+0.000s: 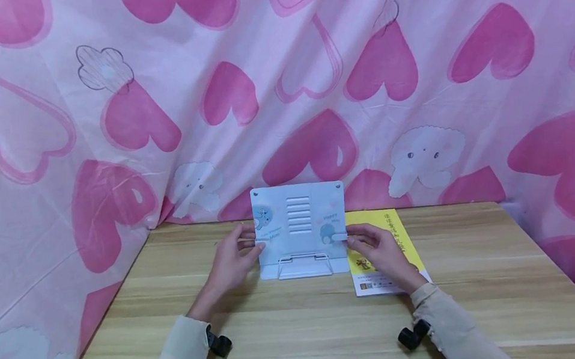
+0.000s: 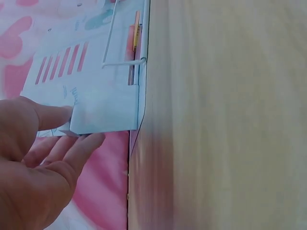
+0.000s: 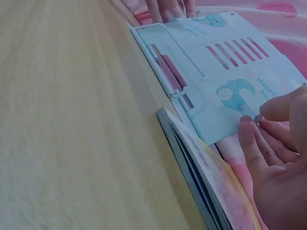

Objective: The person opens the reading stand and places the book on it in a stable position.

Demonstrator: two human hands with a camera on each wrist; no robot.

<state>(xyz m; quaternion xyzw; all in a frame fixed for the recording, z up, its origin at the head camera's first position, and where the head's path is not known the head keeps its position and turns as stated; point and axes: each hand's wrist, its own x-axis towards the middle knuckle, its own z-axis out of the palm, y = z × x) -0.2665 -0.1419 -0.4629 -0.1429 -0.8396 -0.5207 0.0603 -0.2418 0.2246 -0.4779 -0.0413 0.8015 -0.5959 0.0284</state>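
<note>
A light blue book stand (image 1: 303,241) stands upright on the table, with a column of slots, printed cartoon figures and a wire page holder (image 3: 165,28) low on its front. At its left edge my left hand (image 1: 232,259) pinches the side, thumb (image 2: 55,116) in front and fingers behind. My right hand (image 1: 381,252) pinches the small clip at the right edge between thumb and fingertips, as the right wrist view shows. Below that hand lies a yellow book (image 1: 406,236), partly covered by the hand and forearm.
The wooden table (image 1: 286,337) runs back to a pink curtain (image 1: 296,81) printed with hearts, which hangs right behind the stand and along both sides. The yellow book lies against the stand's right side, its page edges (image 3: 192,163) toward the right wrist camera.
</note>
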